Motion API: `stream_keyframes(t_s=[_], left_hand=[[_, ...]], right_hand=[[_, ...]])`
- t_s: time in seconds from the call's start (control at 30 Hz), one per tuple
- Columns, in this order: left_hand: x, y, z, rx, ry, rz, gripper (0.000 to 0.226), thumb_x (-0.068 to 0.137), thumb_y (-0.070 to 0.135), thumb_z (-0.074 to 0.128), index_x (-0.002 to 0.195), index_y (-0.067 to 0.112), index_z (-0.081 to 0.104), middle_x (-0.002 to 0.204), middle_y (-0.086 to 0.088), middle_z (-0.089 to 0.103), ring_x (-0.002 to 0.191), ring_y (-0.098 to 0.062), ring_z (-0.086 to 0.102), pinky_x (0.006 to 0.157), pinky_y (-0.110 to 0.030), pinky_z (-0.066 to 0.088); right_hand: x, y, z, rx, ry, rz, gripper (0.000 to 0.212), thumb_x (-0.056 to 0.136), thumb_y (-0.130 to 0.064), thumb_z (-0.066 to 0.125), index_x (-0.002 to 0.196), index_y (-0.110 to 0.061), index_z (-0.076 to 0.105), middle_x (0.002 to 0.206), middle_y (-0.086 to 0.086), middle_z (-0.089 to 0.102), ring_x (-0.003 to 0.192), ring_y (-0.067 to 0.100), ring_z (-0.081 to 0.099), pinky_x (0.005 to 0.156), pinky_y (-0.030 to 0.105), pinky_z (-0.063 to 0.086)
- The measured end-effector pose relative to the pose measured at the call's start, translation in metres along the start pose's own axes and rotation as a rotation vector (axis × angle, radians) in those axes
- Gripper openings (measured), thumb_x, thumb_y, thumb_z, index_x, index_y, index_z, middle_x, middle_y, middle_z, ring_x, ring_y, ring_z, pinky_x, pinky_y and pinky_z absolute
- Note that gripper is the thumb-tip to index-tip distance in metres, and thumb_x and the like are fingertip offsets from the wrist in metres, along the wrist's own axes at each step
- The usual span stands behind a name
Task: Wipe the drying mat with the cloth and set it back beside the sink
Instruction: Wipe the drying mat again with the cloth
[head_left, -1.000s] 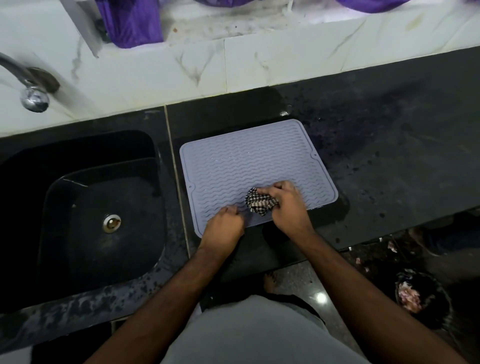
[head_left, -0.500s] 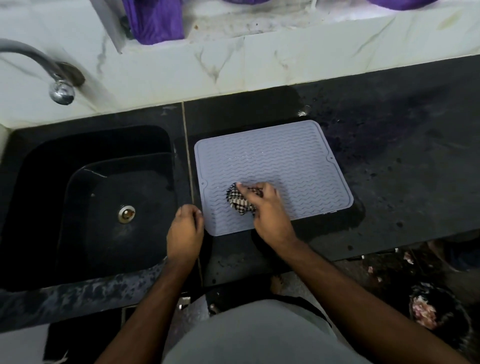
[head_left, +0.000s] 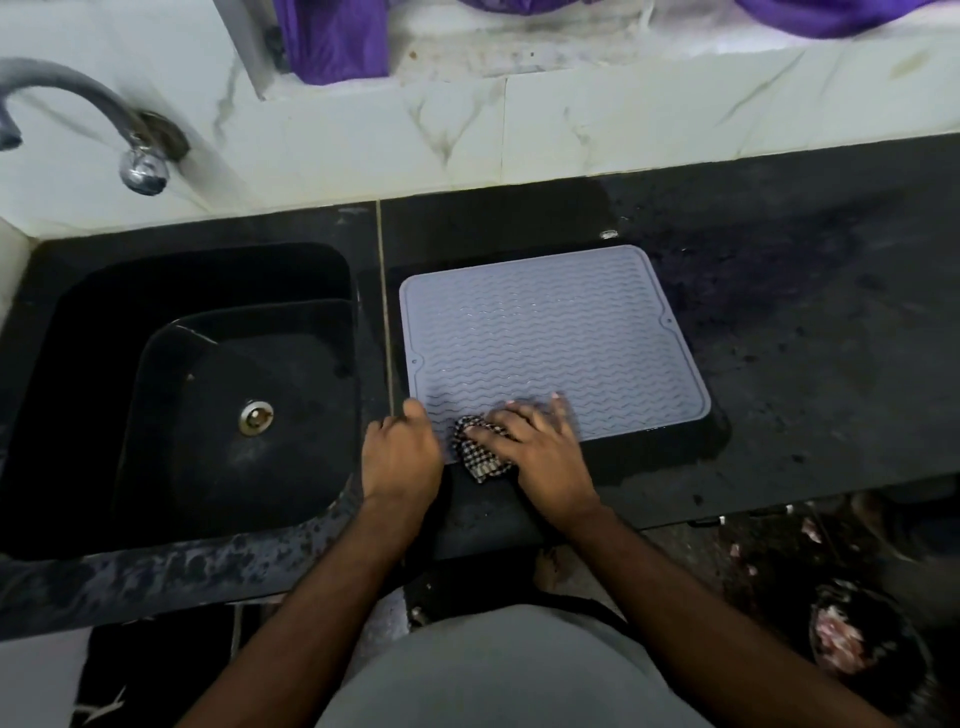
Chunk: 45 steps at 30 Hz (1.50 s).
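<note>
Black stone counter (head_left: 779, 364) carries the grey drying mat (head_left: 550, 332) flat.

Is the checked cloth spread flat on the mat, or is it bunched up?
Bunched up. The checked cloth is a crumpled wad under the right hand, at the near edge of the mat.

No text, label, brand, number or sign can be read anywhere in this view.
</note>
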<state>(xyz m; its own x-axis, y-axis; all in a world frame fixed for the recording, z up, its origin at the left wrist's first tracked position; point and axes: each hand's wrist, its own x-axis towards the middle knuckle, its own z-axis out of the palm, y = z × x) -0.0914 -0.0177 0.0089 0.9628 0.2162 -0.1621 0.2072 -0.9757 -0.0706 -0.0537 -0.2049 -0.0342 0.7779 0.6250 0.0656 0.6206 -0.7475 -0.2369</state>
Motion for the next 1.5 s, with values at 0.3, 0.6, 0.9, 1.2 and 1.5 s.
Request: stream_keyframes(t_s=[0.3, 0.6, 0.9, 1.2, 1.5], left_hand=[[0.005, 0.035, -0.006, 0.342, -0.152, 0.102, 0.039, 0.1, 0.014, 0.046, 0.137, 0.002, 0.044, 0.106, 0.0, 0.067, 0.097, -0.02, 0.066, 0.091, -0.038, 0.044], [0.003, 0.029, 0.005, 0.31, -0.148, 0.091, 0.036, 0.097, 0.014, 0.037, 0.129, 0.009, 0.055, 0.114, -0.002, 0.066, 0.096, -0.021, 0.066, 0.088, -0.038, 0.042], [0.001, 0.039, -0.016, 0.293, -0.104, 0.152, 0.042, 0.11, 0.043, 0.027, 0.126, 0.029, 0.064, 0.108, 0.003, 0.071, 0.098, -0.02, 0.067, 0.091, -0.038, 0.044], [-0.001, 0.024, -0.003, 0.269, -0.08, 0.137, 0.034, 0.104, 0.029, 0.034, 0.117, 0.023, 0.065, 0.104, -0.001, 0.073, 0.095, -0.021, 0.07, 0.082, -0.034, 0.044], [0.004, 0.043, -0.001, 0.427, -0.183, 0.164, 0.035, 0.104, 0.022, 0.039, 0.135, 0.031, 0.054, 0.106, 0.003, 0.067, 0.093, -0.02, 0.065, 0.087, -0.039, 0.046]], right_hand=[[-0.04, 0.09, -0.019, -0.006, 0.177, 0.236, 0.054, 0.082, -0.017, 0.046, 0.125, -0.039, 0.07, 0.125, -0.003, 0.066, 0.114, 0.029, 0.057, 0.096, 0.042, 0.044], [-0.068, 0.16, -0.054, 0.024, 0.251, 0.635, 0.053, 0.085, -0.023, 0.036, 0.123, -0.03, 0.072, 0.124, 0.006, 0.065, 0.111, 0.031, 0.052, 0.094, 0.039, 0.045], [-0.02, 0.099, -0.076, 0.261, 0.402, 0.525, 0.048, 0.086, -0.007, 0.056, 0.129, -0.022, 0.068, 0.124, 0.006, 0.061, 0.109, 0.03, 0.049, 0.098, 0.039, 0.047], [0.027, -0.002, -0.023, 0.349, 0.013, 0.284, 0.058, 0.082, -0.014, 0.049, 0.135, -0.034, 0.061, 0.111, 0.009, 0.053, 0.11, 0.032, 0.051, 0.096, 0.044, 0.047], [-0.02, 0.094, -0.022, 0.248, 0.194, 0.528, 0.038, 0.102, -0.034, 0.053, 0.139, -0.04, 0.055, 0.116, 0.002, 0.047, 0.114, 0.026, 0.046, 0.097, 0.037, 0.038]])
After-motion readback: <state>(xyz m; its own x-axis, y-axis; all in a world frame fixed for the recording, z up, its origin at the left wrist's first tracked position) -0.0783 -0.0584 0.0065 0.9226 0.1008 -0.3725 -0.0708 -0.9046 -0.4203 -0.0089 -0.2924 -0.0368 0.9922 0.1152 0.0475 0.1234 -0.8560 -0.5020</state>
